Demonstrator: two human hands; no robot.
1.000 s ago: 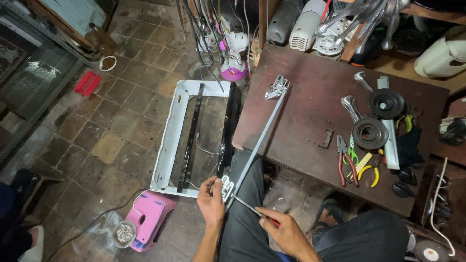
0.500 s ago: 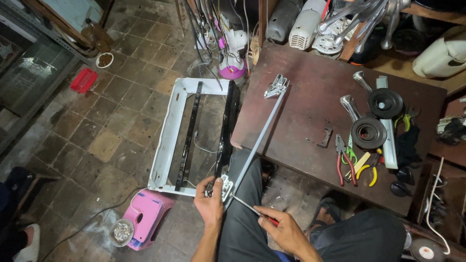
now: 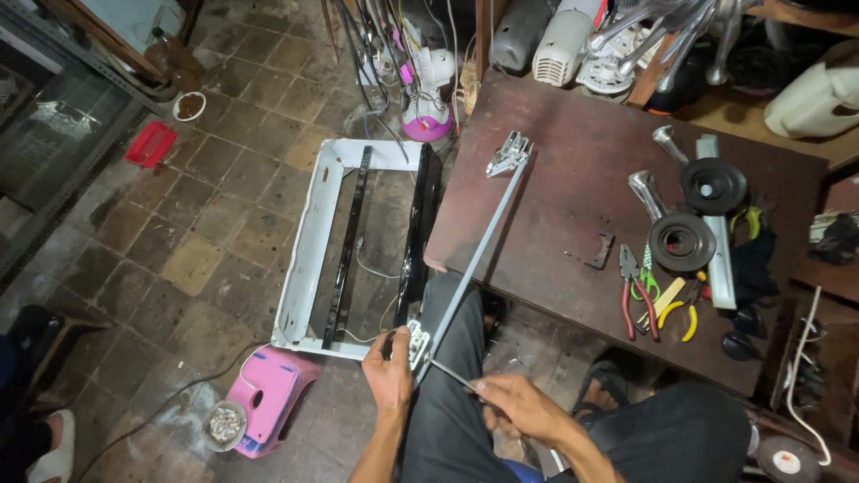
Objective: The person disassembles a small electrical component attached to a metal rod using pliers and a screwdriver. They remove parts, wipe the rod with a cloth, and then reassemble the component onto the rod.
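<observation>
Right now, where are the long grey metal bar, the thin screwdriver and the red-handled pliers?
long grey metal bar (image 3: pixel 474 255), head view, middle of its length
thin screwdriver (image 3: pixel 450 373), head view, bare shaft
red-handled pliers (image 3: pixel 633 300), head view, handles

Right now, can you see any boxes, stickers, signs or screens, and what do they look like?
Round label: in the middle of a dark disc, bottom right corner; white and red.
Red box: on the tiled floor, upper left; flat and rectangular.
No signs or screens show.
</observation>
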